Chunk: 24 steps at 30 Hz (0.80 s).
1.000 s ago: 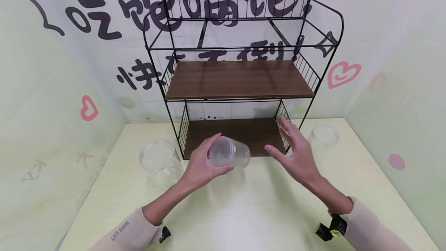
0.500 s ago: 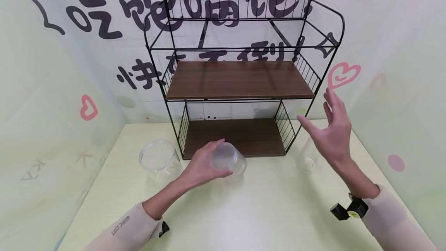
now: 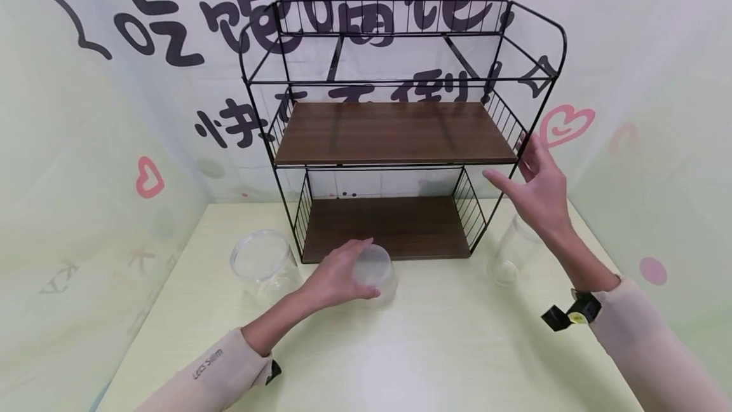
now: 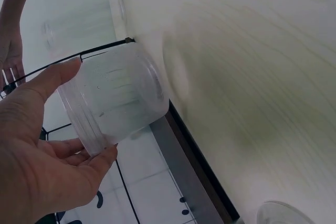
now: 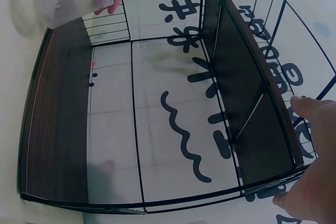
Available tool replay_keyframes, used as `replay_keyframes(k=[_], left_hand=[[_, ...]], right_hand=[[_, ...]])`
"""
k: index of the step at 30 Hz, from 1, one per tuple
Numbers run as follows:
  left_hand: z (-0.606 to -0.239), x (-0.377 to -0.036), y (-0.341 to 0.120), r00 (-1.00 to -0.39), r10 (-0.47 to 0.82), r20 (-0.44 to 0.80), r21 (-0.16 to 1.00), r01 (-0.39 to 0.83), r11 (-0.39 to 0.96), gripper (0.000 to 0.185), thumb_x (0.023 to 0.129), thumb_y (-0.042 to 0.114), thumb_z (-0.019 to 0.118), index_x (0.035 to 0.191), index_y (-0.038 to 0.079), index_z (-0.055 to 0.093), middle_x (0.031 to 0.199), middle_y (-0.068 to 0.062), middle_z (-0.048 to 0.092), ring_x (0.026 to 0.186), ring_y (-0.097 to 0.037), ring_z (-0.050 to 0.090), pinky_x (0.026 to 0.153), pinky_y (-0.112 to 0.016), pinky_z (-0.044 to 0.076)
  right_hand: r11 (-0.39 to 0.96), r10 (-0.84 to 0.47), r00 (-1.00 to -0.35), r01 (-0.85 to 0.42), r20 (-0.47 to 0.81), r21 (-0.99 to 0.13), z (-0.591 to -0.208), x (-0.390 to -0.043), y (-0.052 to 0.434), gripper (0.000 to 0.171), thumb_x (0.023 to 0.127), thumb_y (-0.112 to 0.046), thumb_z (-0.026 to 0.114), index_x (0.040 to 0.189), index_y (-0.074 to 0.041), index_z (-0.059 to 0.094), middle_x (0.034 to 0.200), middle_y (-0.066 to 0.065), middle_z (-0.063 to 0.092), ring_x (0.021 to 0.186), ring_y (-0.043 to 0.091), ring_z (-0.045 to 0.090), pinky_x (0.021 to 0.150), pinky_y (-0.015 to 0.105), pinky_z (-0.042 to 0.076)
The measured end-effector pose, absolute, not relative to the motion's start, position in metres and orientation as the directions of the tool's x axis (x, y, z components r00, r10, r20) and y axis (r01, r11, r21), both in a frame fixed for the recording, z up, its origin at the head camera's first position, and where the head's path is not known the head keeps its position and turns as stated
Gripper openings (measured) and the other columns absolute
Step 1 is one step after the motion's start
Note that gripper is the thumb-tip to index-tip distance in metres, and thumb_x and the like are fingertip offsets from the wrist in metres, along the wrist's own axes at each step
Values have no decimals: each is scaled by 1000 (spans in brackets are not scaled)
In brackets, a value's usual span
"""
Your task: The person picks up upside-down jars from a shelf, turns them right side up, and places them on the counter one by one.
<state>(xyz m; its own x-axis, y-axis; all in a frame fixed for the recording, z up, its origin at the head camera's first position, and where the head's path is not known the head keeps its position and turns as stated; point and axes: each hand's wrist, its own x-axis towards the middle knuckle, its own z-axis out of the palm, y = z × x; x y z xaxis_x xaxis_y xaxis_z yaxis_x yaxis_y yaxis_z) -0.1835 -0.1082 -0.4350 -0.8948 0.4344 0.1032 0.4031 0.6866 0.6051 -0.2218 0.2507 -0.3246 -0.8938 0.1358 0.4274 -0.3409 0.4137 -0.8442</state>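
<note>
In the head view my left hand (image 3: pixel 337 278) grips a clear plastic jar (image 3: pixel 377 275) just in front of the rack's lower shelf. The left wrist view shows thumb and fingers around the jar's ridged rim end, with its base (image 4: pixel 149 85) close to the tabletop; whether it touches cannot be told. My right hand (image 3: pixel 540 199) is at the right end of the black wire rack's upper brown shelf (image 3: pixel 394 132). Its thumb and fingers are spread apart around the corner post, the fingers partly behind it. In the right wrist view, a gap shows between this hand (image 5: pixel 317 166) and the shelf edge.
A wide clear jar (image 3: pixel 260 259) stands left of the rack. Another clear jar (image 3: pixel 509 259) stands to the right, partly behind my right wrist. The rack's lower shelf (image 3: pixel 389 224) sits low at the table (image 3: pixel 434 348). Printed cloth walls enclose the back and sides.
My left hand has lowered the jar toward the table and slightly nearer to me. My right hand moved right, away from the jar, then came in to the rack's right post.
</note>
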Motion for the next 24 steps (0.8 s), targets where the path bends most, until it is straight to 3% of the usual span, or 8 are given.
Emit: replay_keyframes(k=[9, 15, 17, 19, 21, 24], left_hand=[[-437, -184, -104, -886, 458, 68, 584, 408, 702, 99, 71, 29, 98, 154, 4, 52, 145, -16, 62, 118, -33, 65, 97, -52, 57], [-442, -185, -102, -881, 468, 63, 560, 419, 714, 100, 70, 29, 100, 154, 4, 52, 142, -16, 63, 116, -34, 67, 91, -52, 60], [-443, -185, -101, -881, 469, 59, 557, 419, 717, 100, 69, 30, 100, 154, 3, 52, 142, -16, 63, 115, -35, 67, 90, -52, 60], [-445, -185, -100, -880, 472, 53, 551, 420, 721, 101, 69, 31, 100, 154, 3, 52, 142, -16, 62, 116, -36, 67, 91, -53, 60], [-446, -185, -99, -879, 474, 48, 542, 421, 727, 101, 69, 31, 100, 154, 3, 52, 142, -16, 62, 118, -37, 66, 91, -54, 59], [-448, -185, -98, -879, 475, 44, 535, 422, 732, 101, 69, 32, 99, 154, 3, 52, 142, -16, 62, 118, -38, 66, 91, -56, 59]], right_hand=[[398, 136, -886, -361, 443, -843, -322, -231, 247, 84, 90, -10, 86, 161, -4, 41, 164, 14, 46, 152, 26, 44, 119, 29, 41], [433, 153, -881, -348, 448, -832, -320, -233, 246, 77, 91, -15, 85, 157, -4, 47, 158, 15, 53, 146, 23, 52, 116, 26, 44], [454, 160, -875, -345, 456, -821, -320, -233, 245, 73, 91, -18, 85, 154, -3, 50, 151, 17, 59, 136, 16, 59, 110, 19, 47], [477, 164, -868, -346, 468, -808, -320, -234, 244, 68, 92, -19, 85, 150, -3, 54, 142, 18, 65, 118, 10, 64, 96, 13, 49], [490, 167, -861, -350, 480, -798, -320, -235, 243, 66, 92, -19, 85, 148, -3, 56, 135, 18, 68, 104, 7, 61, 83, 13, 46], [496, 166, -855, -358, 491, -791, -321, -236, 243, 64, 92, -18, 85, 148, -3, 56, 132, 18, 68, 96, 5, 58, 77, 14, 44]])
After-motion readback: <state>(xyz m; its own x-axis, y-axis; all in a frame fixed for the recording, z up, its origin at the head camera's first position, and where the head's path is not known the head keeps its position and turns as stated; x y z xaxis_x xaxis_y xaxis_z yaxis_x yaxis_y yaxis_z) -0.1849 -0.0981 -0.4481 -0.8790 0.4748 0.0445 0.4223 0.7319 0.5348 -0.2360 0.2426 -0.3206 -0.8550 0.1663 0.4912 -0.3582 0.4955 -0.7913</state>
